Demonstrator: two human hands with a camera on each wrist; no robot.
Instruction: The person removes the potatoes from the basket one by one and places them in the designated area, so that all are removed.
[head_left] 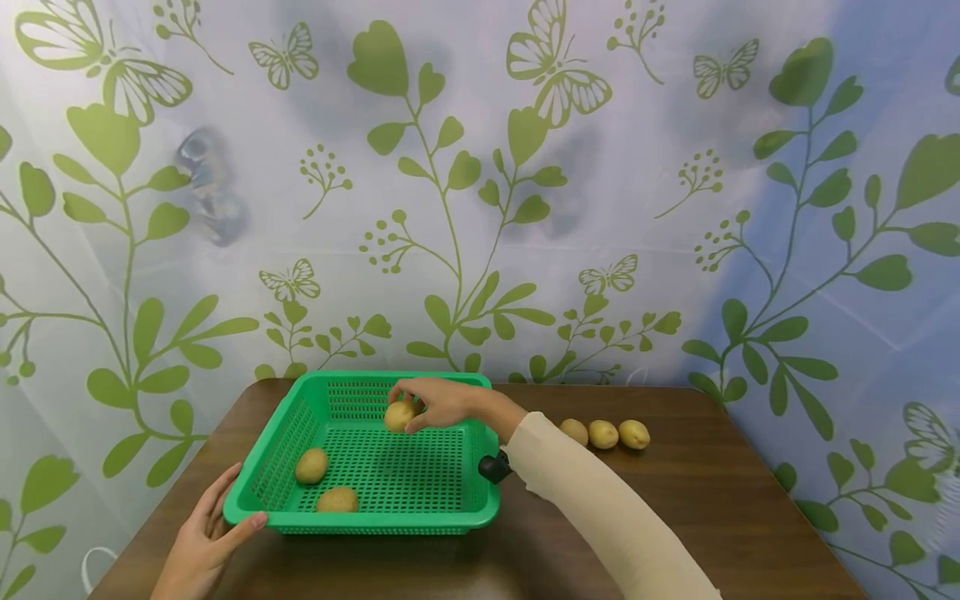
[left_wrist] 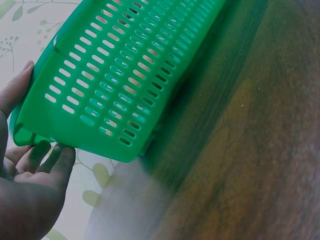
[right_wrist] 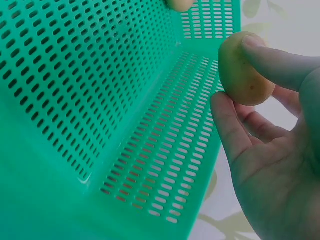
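Note:
A green plastic basket (head_left: 360, 520) with slotted walls stands on the table. My left hand (head_left: 206, 533) grips its near left corner, thumb on the rim and fingers underneath, as the left wrist view shows. Over the back of the basket, my right hand (head_left: 442, 402) holds a potato (head_left: 398, 417) between thumb and fingertips. In the right wrist view this potato (right_wrist: 240, 72) is yellow-brown with small dark spots and is held above the basket floor. Inside, one potato (head_left: 312, 466) lies near the left wall and another potato (head_left: 338, 500) by the front wall.
On the brown wooden table (head_left: 720, 500), right of the basket, a row holds a partly covered potato (head_left: 573, 430), a middle potato (head_left: 603, 434) and an end potato (head_left: 634, 434). My right sleeve passes in front of them. A leaf-patterned curtain (head_left: 480, 192) hangs behind the table.

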